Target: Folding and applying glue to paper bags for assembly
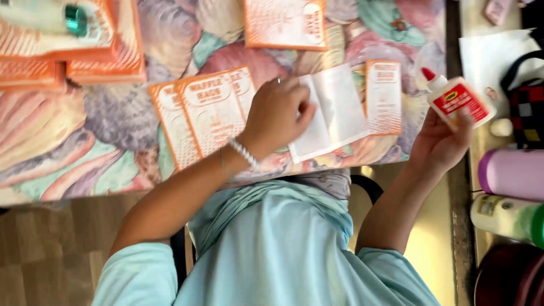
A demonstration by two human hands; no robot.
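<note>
Meanwhile, left hand (277,116) presses flat white paper (334,110); right hand (439,141) grips a smooth plastic glue bottle (459,102).

Soft daylight lit the scene brightly and evenly; shadows were faint. The picture was slightly blurred throughout, with the top left corner washed out.

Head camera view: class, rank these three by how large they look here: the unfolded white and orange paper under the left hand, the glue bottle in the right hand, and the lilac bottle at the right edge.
1. Unfolded paper, clearly largest.
2 and 3. Lilac bottle and glue bottle: unsure, since the frame cuts the lilac bottle off.
</note>
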